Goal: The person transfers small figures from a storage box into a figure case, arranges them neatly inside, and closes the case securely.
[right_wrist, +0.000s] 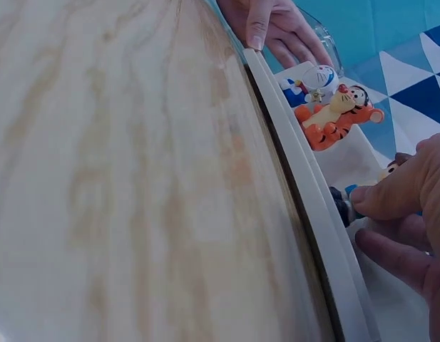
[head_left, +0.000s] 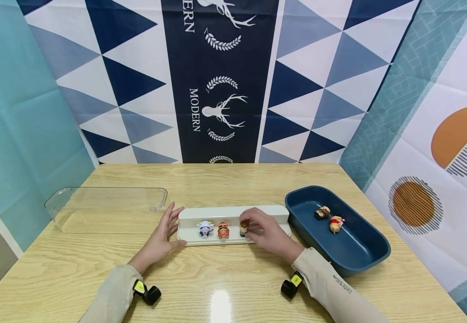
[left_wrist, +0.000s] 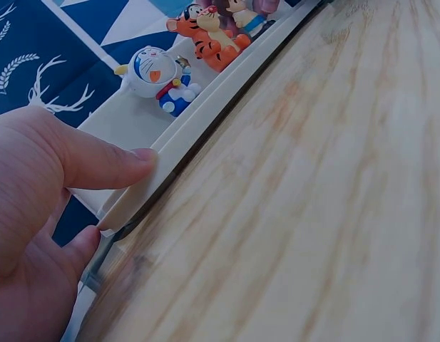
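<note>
A long white stepped display stand [head_left: 233, 211] lies across the table. My left hand [head_left: 161, 235] rests at its left end, thumb on the front lip and the other fingers stretched along the end. Between thumb and fingers, my right hand [head_left: 271, 233] pinches a small brown-haired figurine [head_left: 243, 228] at the stand's lower step. Its head and side are partly hidden by the fingers. Left of it on that step sit an orange tiger figurine [head_left: 223, 230] and a blue-and-white cat figurine [head_left: 205, 229] with a horned white cap, both upright.
A dark blue tub [head_left: 354, 242] stands close by the stand's right end. Inside lie a red-and-yellow figurine [head_left: 336, 224] and a brown-and-cream one [head_left: 322, 212]. A clear plastic cover [head_left: 108, 197] lies at the back left. Patterned cloth [head_left: 221, 80] hangs behind the table.
</note>
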`<move>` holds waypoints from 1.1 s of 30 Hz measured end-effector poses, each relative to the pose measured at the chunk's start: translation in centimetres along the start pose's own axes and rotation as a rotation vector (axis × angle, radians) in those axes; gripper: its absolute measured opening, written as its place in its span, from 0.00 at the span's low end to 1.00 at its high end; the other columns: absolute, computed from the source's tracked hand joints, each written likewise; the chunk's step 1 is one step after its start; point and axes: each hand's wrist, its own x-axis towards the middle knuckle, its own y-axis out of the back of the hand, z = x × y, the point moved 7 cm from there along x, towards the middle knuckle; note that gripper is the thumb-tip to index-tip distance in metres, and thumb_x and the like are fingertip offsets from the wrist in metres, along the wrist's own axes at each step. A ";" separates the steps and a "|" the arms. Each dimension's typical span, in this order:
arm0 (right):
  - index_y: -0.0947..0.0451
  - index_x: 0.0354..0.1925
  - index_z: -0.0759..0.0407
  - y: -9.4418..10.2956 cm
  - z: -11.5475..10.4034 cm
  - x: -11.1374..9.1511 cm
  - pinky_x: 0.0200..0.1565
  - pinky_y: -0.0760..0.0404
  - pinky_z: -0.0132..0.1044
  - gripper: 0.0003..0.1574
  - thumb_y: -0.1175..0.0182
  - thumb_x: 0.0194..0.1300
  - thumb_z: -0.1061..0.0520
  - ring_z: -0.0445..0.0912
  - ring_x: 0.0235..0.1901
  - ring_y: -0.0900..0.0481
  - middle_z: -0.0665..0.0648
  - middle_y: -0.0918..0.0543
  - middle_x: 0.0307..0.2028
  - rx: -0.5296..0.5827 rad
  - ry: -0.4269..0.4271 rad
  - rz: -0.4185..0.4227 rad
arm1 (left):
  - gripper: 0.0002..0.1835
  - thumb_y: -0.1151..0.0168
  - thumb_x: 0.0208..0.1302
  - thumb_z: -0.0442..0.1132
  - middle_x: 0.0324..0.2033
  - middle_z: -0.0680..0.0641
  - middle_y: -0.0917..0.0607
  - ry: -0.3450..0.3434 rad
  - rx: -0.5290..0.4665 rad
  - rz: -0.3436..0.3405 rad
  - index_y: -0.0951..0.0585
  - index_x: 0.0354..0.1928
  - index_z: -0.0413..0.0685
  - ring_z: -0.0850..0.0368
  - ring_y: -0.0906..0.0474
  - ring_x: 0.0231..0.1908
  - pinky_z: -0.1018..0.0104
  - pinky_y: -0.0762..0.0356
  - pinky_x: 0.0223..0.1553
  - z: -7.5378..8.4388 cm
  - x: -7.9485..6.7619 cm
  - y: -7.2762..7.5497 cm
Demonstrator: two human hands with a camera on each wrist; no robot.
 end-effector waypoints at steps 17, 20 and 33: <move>0.25 0.52 0.62 1.6 -1.5 0.5 0.42 0.14 0.47 0.28 0.33 0.54 0.77 0.52 0.45 0.18 0.55 0.22 0.49 -0.170 -0.020 0.022 | 0.63 0.34 0.49 0.14 0.74 0.29 0.48 0.006 0.026 -0.004 0.67 0.77 0.38 0.32 0.54 0.73 0.39 0.51 0.69 -0.2 0.0 0.2; 0.25 0.52 0.62 1.8 -1.9 0.7 0.41 0.15 0.49 0.28 0.31 0.54 0.75 0.52 0.45 0.19 0.55 0.22 0.50 -0.221 -0.026 0.014 | 0.63 0.35 0.49 0.14 0.74 0.30 0.47 0.005 0.027 -0.002 0.66 0.78 0.39 0.32 0.53 0.73 0.39 0.51 0.69 -0.2 0.0 0.2; 0.24 0.53 0.61 2.8 -3.7 0.9 0.42 0.17 0.45 0.26 0.31 0.57 0.70 0.52 0.45 0.21 0.55 0.22 0.50 -0.414 -0.071 -0.062 | 0.63 0.35 0.49 0.14 0.74 0.29 0.48 0.010 0.013 -0.004 0.67 0.77 0.38 0.33 0.52 0.72 0.39 0.52 0.69 -0.2 0.0 0.2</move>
